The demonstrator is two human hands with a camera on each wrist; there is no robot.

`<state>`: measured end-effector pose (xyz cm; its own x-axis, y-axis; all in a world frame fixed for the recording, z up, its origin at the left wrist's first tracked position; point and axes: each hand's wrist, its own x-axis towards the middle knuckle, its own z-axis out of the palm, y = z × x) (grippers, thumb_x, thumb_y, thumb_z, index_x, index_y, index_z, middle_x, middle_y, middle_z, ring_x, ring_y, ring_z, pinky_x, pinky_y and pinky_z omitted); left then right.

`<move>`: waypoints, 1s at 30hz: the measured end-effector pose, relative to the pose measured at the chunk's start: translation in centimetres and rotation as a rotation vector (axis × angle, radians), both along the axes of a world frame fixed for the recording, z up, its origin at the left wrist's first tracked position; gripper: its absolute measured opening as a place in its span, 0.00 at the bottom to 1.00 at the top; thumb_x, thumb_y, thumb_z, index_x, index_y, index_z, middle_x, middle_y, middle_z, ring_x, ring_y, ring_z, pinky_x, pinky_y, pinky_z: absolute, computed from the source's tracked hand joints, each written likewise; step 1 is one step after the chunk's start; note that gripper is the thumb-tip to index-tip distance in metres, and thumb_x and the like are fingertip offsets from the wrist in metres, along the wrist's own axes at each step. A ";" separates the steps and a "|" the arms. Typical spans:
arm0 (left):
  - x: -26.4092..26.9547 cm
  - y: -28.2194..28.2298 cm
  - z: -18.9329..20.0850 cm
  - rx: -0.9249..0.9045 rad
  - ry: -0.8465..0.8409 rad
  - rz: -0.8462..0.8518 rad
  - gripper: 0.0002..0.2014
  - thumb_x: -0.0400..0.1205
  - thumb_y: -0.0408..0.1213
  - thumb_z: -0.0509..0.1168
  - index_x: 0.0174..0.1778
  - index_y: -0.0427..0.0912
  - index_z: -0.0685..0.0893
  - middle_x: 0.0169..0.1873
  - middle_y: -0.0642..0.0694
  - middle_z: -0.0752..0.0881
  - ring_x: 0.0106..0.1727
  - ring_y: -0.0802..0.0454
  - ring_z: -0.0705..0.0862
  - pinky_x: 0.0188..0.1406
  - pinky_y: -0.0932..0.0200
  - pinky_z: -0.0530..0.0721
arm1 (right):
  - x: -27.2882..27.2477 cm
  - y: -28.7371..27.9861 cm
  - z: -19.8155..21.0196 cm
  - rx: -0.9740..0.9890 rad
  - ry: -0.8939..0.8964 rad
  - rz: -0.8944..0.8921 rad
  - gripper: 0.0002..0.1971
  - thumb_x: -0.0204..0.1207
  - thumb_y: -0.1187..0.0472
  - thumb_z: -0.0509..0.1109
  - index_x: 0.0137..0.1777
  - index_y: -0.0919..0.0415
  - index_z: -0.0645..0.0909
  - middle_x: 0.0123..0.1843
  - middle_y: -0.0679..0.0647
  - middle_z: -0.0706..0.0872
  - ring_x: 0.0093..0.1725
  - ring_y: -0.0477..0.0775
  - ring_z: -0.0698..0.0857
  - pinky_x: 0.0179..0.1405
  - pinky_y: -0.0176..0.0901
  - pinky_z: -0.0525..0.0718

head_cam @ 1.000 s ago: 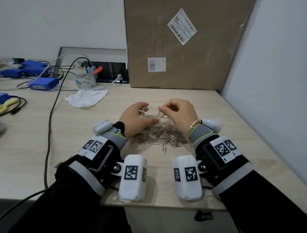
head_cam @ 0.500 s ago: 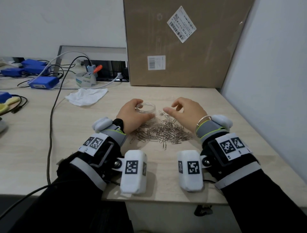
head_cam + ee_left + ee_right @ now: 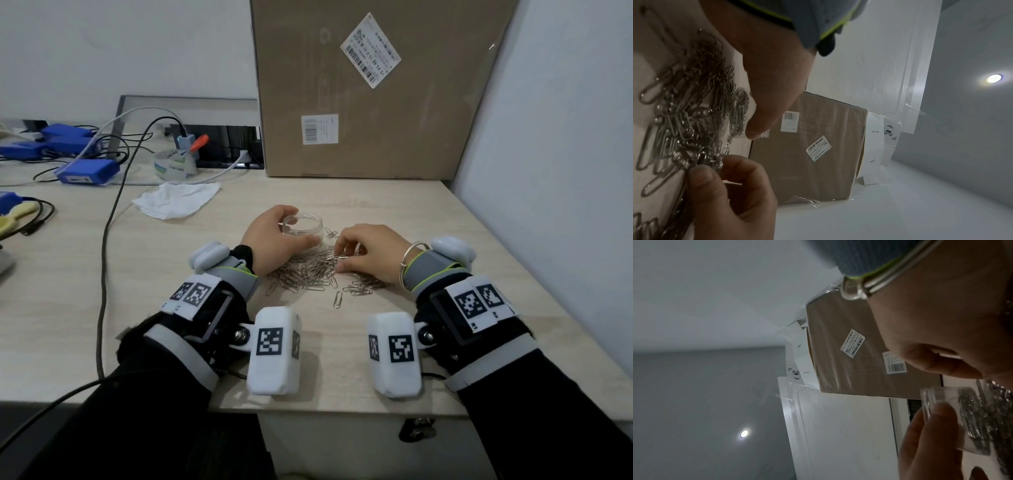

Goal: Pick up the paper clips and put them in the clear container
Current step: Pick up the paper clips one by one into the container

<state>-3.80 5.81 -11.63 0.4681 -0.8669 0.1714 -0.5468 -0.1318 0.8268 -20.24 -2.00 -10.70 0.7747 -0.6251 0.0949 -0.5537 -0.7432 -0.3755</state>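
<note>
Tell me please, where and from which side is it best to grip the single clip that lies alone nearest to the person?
Probably pinch the clip across its long wire sides, coming straight down from above. It lies flat on the table, clear of the pile, so only its top is free.

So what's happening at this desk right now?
A person is collecting paper clips from a pile on the wooden desk into a clear container. The left hand holds the container upright on the desk just behind the pile. The right hand is down on the pile, fingertips pinching at some clips. Most clips lie on the desk; some appear to be in the container.
</note>
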 end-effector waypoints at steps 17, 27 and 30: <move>-0.6 0.4 0.5 0.006 -0.006 -0.113 0.32 0.70 0.42 0.77 0.70 0.45 0.76 0.60 0.51 0.82 0.58 0.54 0.81 0.46 0.70 0.82 | 0.6 -0.1 0.5 -0.070 -0.745 -0.138 0.07 0.68 0.62 0.76 0.46 0.62 0.90 0.42 0.57 0.92 0.33 0.41 0.83 0.43 0.27 0.81; -0.6 0.3 0.4 -0.012 -0.009 -0.048 0.33 0.70 0.42 0.77 0.71 0.43 0.75 0.63 0.47 0.82 0.52 0.55 0.82 0.43 0.68 0.82 | 0.6 -0.2 -0.1 -0.142 -0.513 -0.045 0.12 0.74 0.51 0.70 0.52 0.55 0.87 0.51 0.51 0.89 0.52 0.52 0.82 0.59 0.46 0.77; 0.3 0.1 0.3 -0.020 -0.017 0.110 0.34 0.70 0.43 0.76 0.72 0.41 0.74 0.67 0.43 0.81 0.62 0.48 0.82 0.62 0.55 0.79 | 0.7 0.0 -0.3 -0.038 -0.204 -0.052 0.24 0.66 0.42 0.74 0.59 0.52 0.83 0.56 0.50 0.84 0.52 0.48 0.80 0.59 0.47 0.79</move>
